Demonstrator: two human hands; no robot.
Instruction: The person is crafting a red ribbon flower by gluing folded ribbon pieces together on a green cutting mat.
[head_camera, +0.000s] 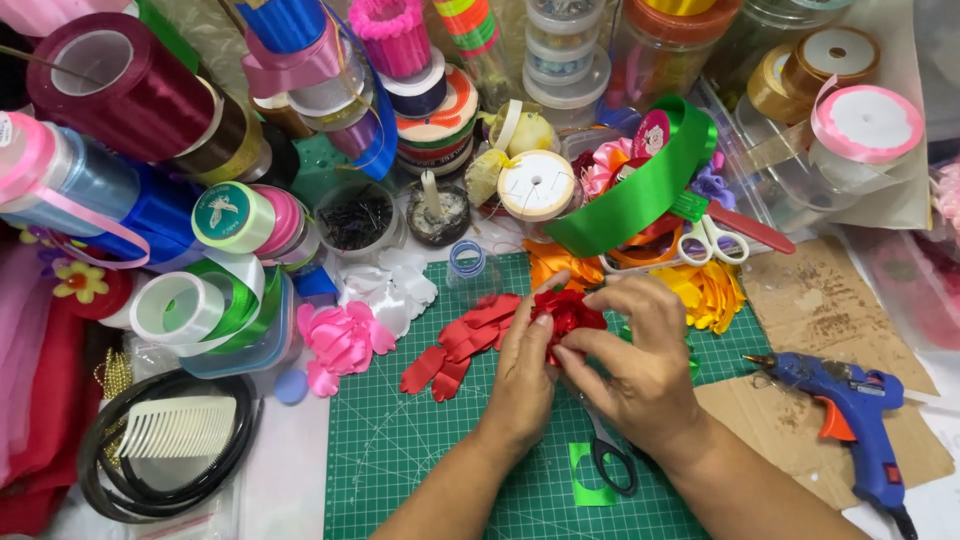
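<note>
While both hands meet over the green cutting mat (440, 450), a red ribbon flower (572, 310) is taking shape between them. The left hand (525, 375) closes its grip on the near-left side of the flower, thumb and fingers pinched on the folded red ribbon. The right hand (635, 360) holds the flower from the right and from above, its fingers curled and pressed on the petals. Both grips are almost closed, with only the flower between the fingertips.

Judging from the picture, the work seems to be about in the middle. The flower already has several gathered petals, but it looks small and its outer ring is not full. Just left of the flower, on the mat, lie loose red petals (455, 350), cut and folded but not yet attached, so more pieces are probably left to add. Right of the mat, on brown cardboard (800, 420), rests a blue glue gun (850, 410), untouched by either hand. A pair of black scissors (610, 455) lies on the mat under the right wrist, beside a small green ribbon scrap (585, 480).

Beyond the far edge of the mat there are finished flowers: a pink one (340, 340) and a white one (390, 285) to the left, an orange one (560, 265) and a yellow one (710, 295) to the right. A wide green ribbon (640, 190) curls behind them.
</note>
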